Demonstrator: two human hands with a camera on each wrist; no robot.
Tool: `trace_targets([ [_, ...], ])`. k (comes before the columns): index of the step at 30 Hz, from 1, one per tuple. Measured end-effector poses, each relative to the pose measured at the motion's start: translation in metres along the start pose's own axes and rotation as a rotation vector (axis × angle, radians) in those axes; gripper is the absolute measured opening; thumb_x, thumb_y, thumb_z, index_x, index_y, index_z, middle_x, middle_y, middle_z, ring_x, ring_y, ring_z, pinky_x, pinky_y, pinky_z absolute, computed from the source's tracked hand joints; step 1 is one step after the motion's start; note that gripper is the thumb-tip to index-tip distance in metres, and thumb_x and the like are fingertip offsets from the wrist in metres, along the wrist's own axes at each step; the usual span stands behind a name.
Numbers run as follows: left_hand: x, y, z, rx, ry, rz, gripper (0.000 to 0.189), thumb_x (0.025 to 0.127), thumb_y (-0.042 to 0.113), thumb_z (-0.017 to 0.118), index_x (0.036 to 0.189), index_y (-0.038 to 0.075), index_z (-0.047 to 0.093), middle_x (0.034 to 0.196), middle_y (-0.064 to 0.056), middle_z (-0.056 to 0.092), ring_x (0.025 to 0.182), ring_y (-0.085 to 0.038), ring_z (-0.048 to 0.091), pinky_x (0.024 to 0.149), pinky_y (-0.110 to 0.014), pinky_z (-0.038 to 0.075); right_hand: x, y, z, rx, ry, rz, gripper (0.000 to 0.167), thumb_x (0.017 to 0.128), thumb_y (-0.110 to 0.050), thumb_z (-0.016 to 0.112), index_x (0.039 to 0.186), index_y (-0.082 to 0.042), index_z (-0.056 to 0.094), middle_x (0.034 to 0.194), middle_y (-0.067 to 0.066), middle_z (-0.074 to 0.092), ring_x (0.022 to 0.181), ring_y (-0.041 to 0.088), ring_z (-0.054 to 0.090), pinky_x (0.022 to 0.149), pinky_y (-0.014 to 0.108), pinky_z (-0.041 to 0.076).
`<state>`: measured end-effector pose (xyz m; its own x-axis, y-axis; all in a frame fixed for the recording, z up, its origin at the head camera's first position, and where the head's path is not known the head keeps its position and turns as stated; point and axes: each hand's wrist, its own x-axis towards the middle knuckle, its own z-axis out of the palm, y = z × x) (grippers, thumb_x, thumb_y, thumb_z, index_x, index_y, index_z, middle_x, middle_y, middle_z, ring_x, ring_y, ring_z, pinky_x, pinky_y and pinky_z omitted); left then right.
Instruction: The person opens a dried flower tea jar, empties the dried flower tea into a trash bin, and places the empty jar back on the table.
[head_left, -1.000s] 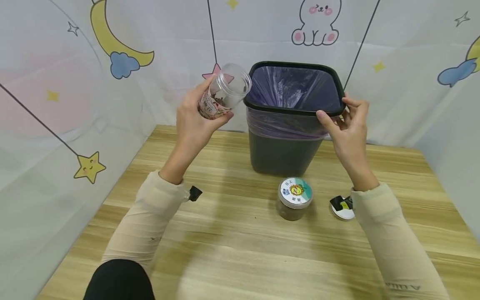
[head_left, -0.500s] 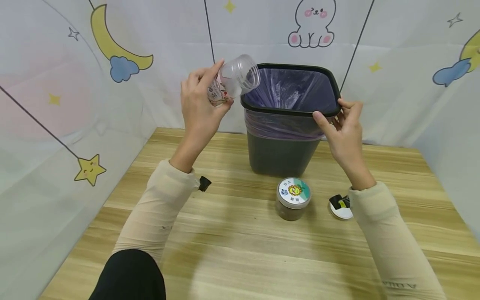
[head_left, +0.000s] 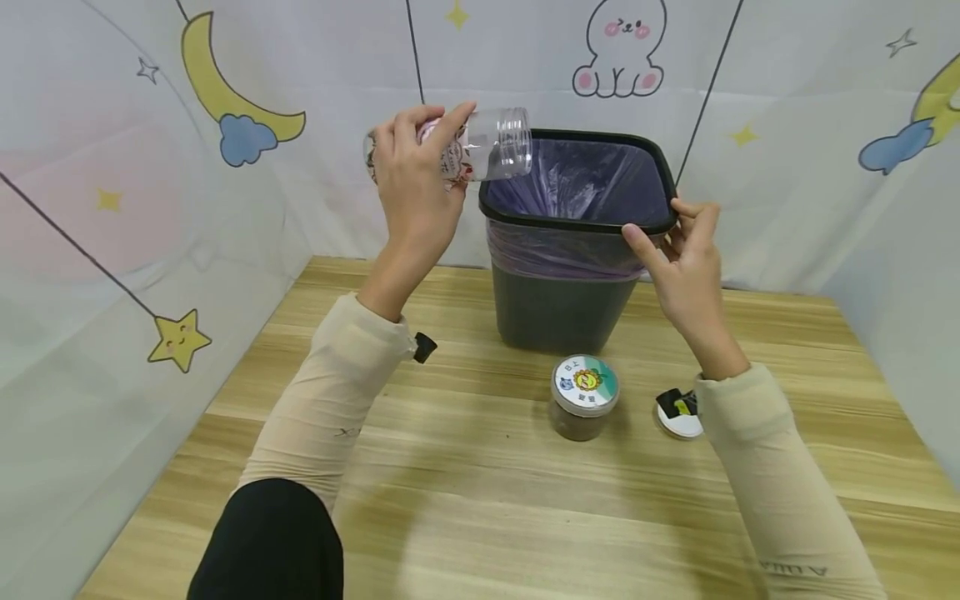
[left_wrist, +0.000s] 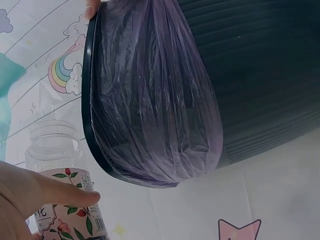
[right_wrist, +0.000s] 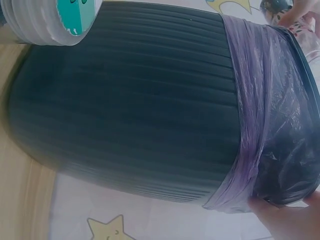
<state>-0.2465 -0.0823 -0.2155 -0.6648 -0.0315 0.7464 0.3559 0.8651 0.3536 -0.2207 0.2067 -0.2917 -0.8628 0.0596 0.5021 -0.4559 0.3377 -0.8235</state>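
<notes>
My left hand (head_left: 422, 171) grips a clear plastic jar (head_left: 498, 143) with a pink floral label, tipped onto its side. Its uncapped mouth points right, over the left rim of a dark trash can (head_left: 566, 308). In the left wrist view the label on the jar (left_wrist: 67, 202) shows red flowers and green leaves. Dark contents show at the jar's base in the right wrist view. My right hand (head_left: 686, 267) pinches the can's black rim at its front right corner, thumb in front. A purple trash bag (head_left: 592, 179) lines the can and folds down over its outside.
A squat lidded jar (head_left: 583, 400) with a sunflower sticker stands on the wooden table (head_left: 480, 517) before the can. Right of it lies a white lid (head_left: 681, 423), partly covered by the black wrist strap. Printed cloth walls (head_left: 337, 67) enclose the back and sides.
My left hand has raised the clear jar and moved it right, tipping it from a slant to nearly level, its mouth now overlapping the can's rim. My right hand keeps its hold.
</notes>
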Motion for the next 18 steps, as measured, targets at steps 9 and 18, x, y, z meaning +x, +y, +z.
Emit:
trace_targets([
  [9, 0.006, 0.007, 0.005, 0.022, 0.019, 0.1, 0.081, 0.073, -0.019, 0.064, 0.135, 0.034, 0.064, 0.139, -0.002, 0.051, 0.132, -0.024, 0.035, 0.116, -0.032, 0.021, 0.0, -0.001, 0.0, -0.008, -0.001, -0.002, 0.059, 0.094, -0.034, 0.069, 0.128, -0.005, 0.031, 0.154, 0.017, 0.036, 0.138, 0.026, 0.044, 0.11, 0.033, 0.038],
  [18, 0.008, 0.013, 0.008, 0.019, 0.021, 0.126, 0.085, 0.07, -0.024, 0.059, 0.132, 0.033, 0.067, 0.137, -0.001, 0.051, 0.134, -0.024, 0.035, 0.117, -0.033, 0.021, 0.0, 0.004, -0.001, -0.037, 0.004, 0.0, 0.055, 0.094, -0.032, 0.07, 0.124, -0.005, 0.032, 0.157, 0.015, 0.034, 0.137, 0.027, 0.044, 0.111, 0.035, 0.038],
])
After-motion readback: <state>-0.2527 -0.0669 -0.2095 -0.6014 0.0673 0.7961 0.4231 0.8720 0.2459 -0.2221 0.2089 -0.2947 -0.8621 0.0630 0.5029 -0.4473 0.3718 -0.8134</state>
